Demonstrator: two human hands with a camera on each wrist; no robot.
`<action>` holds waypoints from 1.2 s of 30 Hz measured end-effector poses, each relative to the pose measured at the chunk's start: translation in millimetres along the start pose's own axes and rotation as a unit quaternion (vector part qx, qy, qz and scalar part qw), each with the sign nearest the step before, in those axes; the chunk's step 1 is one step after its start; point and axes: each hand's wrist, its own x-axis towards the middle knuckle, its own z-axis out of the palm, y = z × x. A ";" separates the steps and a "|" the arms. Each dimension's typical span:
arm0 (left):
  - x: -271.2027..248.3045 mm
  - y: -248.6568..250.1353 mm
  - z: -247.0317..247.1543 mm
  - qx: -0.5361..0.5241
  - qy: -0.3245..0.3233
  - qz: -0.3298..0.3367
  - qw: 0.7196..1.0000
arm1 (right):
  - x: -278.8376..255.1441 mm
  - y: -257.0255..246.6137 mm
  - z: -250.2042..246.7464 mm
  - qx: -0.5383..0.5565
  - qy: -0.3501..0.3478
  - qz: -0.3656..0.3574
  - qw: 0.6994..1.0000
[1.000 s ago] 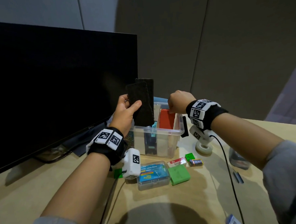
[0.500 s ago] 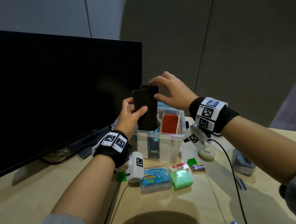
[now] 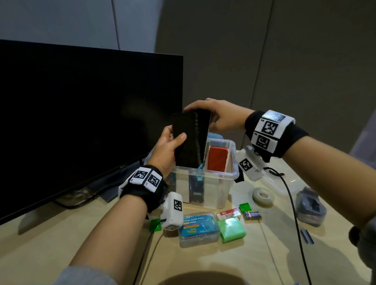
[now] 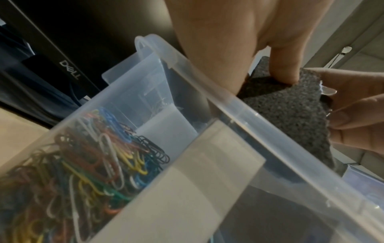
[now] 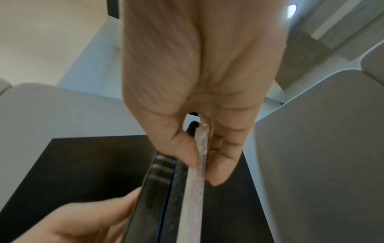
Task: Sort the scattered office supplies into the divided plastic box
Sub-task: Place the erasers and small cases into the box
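Far left in the clear divided box, one compartment holds coloured paper clips. The left hand is clamped on two black foam pads, held upright with their long axis vertical and lower ends already inside the box's rim. The right hand pinches their top edge from above, so I judge the coming move is straight down. A red case stands in the next compartment. Floss picks wait on the tabletop.
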 end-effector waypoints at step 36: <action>0.4 1.1 7.4 -0.032 0.096 0.012 0.995 | -30.5 13.8 -27.6 0.131 0.264 0.190 0.936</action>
